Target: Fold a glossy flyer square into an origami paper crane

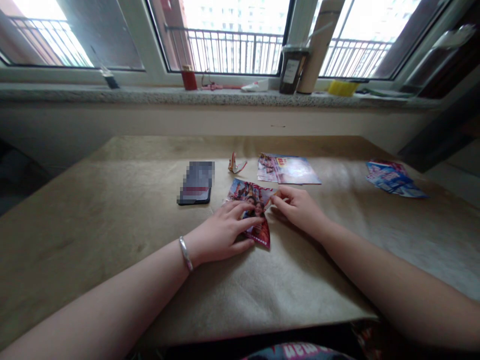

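A colourful printed sheet of paper [252, 200], partly folded, lies on the brown paper-covered table [112, 215]. My left hand [221, 232] lies flat on the sheet with its fingers stretched out, pressing it down; a silver bracelet is on that wrist. My right hand [298, 206] pinches the sheet's right edge between thumb and fingers.
A dark phone [197, 182] lies left of the sheet. A small folded paper piece [235, 164] and a printed leaflet [287, 169] sit behind it. More blue leaflets [393, 179] lie far right. The windowsill holds a red cup [189, 78], a dark jar [291, 70] and a yellow object [343, 87].
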### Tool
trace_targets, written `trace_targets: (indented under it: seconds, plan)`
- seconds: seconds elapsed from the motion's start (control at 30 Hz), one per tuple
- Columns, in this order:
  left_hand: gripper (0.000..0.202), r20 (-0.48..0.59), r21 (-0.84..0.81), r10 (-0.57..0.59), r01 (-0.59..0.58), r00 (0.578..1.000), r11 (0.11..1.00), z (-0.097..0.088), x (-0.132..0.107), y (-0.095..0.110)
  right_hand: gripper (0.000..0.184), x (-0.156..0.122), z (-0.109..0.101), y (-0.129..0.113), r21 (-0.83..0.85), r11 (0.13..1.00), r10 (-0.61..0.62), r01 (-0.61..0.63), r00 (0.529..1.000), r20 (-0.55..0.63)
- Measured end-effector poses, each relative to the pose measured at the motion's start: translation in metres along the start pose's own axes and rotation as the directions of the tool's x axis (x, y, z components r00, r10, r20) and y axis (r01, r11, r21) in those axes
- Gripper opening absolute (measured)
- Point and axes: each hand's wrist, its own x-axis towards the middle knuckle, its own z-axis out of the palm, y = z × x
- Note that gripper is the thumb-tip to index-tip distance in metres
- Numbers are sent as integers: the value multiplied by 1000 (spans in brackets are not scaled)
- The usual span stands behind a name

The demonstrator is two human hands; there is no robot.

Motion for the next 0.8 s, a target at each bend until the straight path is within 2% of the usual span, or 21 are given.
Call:
trace_targets:
  seconds: [0.17,0.47,0.63,0.8]
  plan:
    - [47,-1,0,31,-31,1000,1000,2,0,-2,27,2,-2,3,17,1000,0,0,1000,-20]
    - [46,-2,-36,53,-53,999,998,1,0,-1,39,3,0,9,53,997,56,-57,998,16]
    - [45,0,-39,55,-55,998,998,0,1,0,35,6,0,8,-2,997,82,-82,997,5]
    - [51,19,-20,-29,30,999,999,0,0,1,26,5,1,4,-9,994,106,-105,994,21]
